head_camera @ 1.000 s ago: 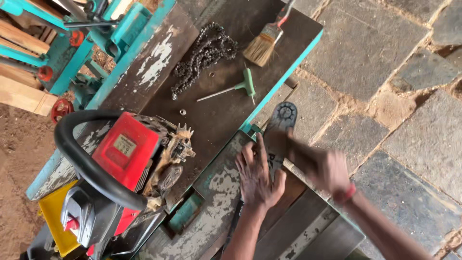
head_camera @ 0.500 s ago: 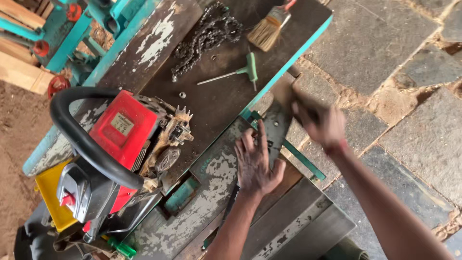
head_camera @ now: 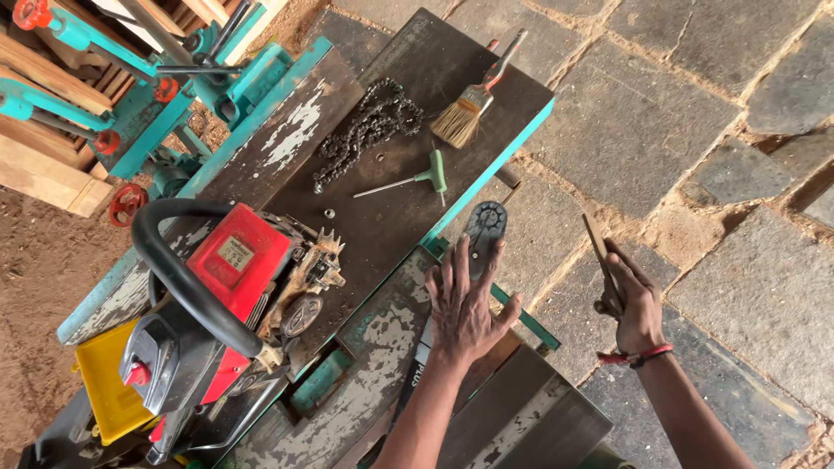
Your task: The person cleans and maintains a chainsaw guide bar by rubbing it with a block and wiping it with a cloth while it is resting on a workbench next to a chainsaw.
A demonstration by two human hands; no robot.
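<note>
My left hand (head_camera: 465,308) lies flat, fingers spread, on a dark chainsaw guide bar (head_camera: 485,227) whose rounded tip sticks out past the edge of the worn teal workbench (head_camera: 382,339). My right hand (head_camera: 634,304) hovers to the right over the stone floor, closed around a thin dark flat tool (head_camera: 599,252) that points up and away. A red chainsaw body (head_camera: 234,260) with a black loop handle sits on the bench to the left, its clutch side uncovered.
A loose saw chain (head_camera: 369,130), a paintbrush (head_camera: 465,113), a green T-handle wrench (head_camera: 417,180) and a small nut (head_camera: 328,213) lie on the dark bench top. A yellow container (head_camera: 104,378) sits at lower left. Teal machinery (head_camera: 130,78) stands behind.
My right hand has swung from over the guide bar out to the right with the thin tool. My left hand stays pressed on the bar.
</note>
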